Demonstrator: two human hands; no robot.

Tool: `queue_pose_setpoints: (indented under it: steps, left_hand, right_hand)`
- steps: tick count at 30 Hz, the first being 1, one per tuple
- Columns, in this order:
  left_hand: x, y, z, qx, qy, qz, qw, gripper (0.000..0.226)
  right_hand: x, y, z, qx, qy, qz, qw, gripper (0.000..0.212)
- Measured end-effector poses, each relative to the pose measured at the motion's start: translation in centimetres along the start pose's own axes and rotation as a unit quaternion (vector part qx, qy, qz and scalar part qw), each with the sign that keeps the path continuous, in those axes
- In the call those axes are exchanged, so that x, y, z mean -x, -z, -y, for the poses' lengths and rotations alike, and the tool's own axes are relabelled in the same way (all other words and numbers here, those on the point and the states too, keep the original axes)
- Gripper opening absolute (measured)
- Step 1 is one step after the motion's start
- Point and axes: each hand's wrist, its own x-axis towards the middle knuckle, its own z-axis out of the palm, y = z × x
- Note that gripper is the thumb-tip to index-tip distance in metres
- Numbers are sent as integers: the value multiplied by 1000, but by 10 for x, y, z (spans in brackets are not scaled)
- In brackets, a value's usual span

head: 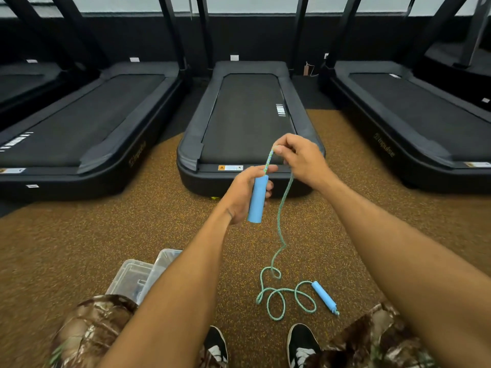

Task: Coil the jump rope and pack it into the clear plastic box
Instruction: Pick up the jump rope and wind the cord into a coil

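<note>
Head-camera view is looking down at two bare forearms reaching forward over a brown speckled rubber floor [79,235]. The left hand [243,193] is wrapping its fingers around a light blue cylindrical foam handle [257,199] of the jump rope, holding it nearly upright with the rope end pointing up. The right hand [301,158] is pinching the teal braided rope [281,208] between thumb and fingertips just above that handle, so a short stretch of rope is running taut between the two hands. From the right hand the rope is hanging down in a loose curve to the floor, where it is lying in several untidy loops. The second light blue foam handle [324,297] is lying on the floor at the far end of those loops, just ahead of the right knee.

The clear plastic box [132,277] is sitting on the floor to the left, partly hidden behind the left forearm and knee, well apart from the rope; whether its lid is on cannot be told. Camouflage-patterned shorts [90,330] are covering both knees, and two black and white shoes [303,343] are resting on the floor between them. Three black treadmills [247,118] are standing side by side beyond the hands.
</note>
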Motion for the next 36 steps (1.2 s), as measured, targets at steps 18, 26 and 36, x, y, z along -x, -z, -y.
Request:
queue_pose_setpoints:
  steps: [18, 26, 36]
  left_hand:
    - [-3, -7, -11, -102, -57, -12, 993, 26]
    - [5, -7, -4, -179, -32, 5, 983, 27]
    - [3, -10, -17, -139, -51, 1, 989, 36]
  right_hand:
    - [-2, 8, 11, -66, -44, -54, 995, 16]
    - [4, 7, 0, -86, -94, -46, 991, 19]
    - [2, 7, 3, -118, -37, 25, 992, 15]
